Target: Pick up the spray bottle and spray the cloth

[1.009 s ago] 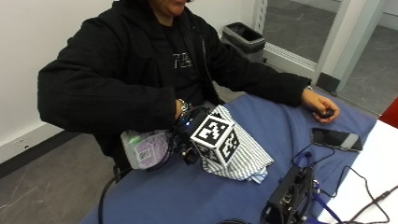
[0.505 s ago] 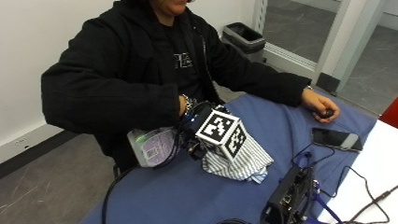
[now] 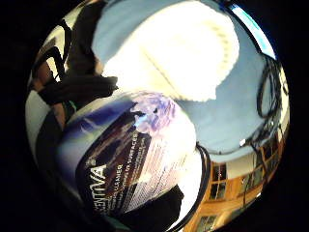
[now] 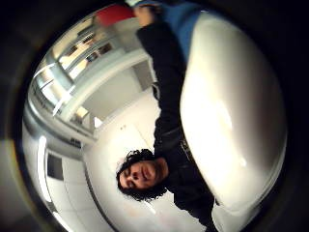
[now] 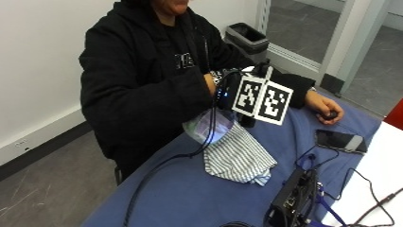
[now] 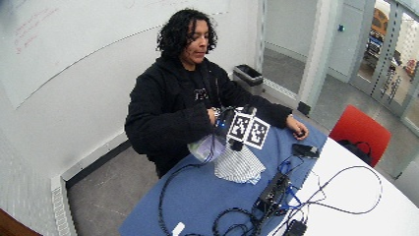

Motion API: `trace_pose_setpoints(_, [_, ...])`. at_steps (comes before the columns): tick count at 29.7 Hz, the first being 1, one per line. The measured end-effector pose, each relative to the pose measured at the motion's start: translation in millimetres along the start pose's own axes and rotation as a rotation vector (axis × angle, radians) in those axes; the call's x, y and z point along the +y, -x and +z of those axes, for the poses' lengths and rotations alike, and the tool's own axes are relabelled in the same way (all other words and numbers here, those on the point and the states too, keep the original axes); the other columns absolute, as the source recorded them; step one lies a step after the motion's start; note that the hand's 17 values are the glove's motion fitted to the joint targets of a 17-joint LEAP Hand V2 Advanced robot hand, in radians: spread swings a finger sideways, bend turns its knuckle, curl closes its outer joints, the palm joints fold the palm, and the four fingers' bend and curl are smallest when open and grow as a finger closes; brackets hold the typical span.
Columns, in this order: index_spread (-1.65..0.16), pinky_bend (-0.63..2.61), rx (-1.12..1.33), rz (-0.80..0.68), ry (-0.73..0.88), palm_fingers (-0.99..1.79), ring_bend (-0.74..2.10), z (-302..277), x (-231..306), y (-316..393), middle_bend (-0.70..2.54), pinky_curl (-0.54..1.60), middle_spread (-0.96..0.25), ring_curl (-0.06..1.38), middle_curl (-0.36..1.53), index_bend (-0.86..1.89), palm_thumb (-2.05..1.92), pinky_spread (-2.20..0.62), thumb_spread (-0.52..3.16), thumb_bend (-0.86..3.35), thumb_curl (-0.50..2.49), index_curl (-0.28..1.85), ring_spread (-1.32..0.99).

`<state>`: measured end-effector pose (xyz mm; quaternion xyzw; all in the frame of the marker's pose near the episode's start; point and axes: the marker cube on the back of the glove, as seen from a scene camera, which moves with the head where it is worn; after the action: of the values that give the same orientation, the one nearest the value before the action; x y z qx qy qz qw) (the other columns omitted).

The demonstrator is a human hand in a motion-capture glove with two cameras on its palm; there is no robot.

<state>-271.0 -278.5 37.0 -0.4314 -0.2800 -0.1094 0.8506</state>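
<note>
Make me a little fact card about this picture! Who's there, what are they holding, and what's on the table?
person: seated at a table with a blue cover
gloved right hand: holds the spray bottle lifted above the table
spray bottle: pale, with a purple label
cloth: striped, crumpled on the table under the bottle
bare left hand: rests on the table
phone: dark, lying flat near the left hand

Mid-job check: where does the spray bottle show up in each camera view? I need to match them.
Outside view: spray bottle held off the table, above the striped cloth.
Wide outside view: bottle at the person's chest, over the cloth.
Little finger side palm view: labelled body fills the near field, cloth beyond.
Thumb side palm view: pale bottle wall.
Shared landmark: the blue tablecloth.
</note>
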Motion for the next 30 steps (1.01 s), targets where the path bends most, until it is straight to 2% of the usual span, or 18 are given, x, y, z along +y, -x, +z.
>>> trace_pose_setpoints(10, [-0.30,0.52,-0.310,-0.428,-0.353,1.19,0.74,-15.5,-76.9,36.2,0.43,0.46,-0.21,0.52,0.62,0.14,1.08,-0.24,0.45,-0.02,0.84,0.51,-0.21])
trace_pose_setpoints(16, [-0.30,0.51,-0.345,-0.635,-0.645,1.20,0.73,-25.1,-129.6,49.0,0.43,0.46,-0.21,0.52,0.62,0.15,1.08,-0.24,0.46,-0.02,0.85,0.51,-0.21])
trace_pose_setpoints(18, [-0.30,0.52,-0.316,-0.665,-0.691,1.20,0.73,-19.8,-139.0,48.0,0.43,0.46,-0.22,0.52,0.62,0.15,1.08,-0.25,0.45,-0.02,0.85,0.51,-0.21])
trace_pose_setpoints(22, [-0.30,0.51,-0.271,-0.657,-0.677,1.21,0.73,12.8,-138.2,32.5,0.42,0.46,-0.22,0.52,0.62,0.16,1.07,-0.25,0.45,-0.03,0.85,0.51,-0.22])
trace_pose_setpoints(30, [-0.30,0.51,-0.247,-0.671,-0.741,1.24,0.73,20.5,-140.0,29.5,0.42,0.45,-0.22,0.52,0.62,0.16,1.05,-0.27,0.43,-0.03,0.85,0.52,-0.22])
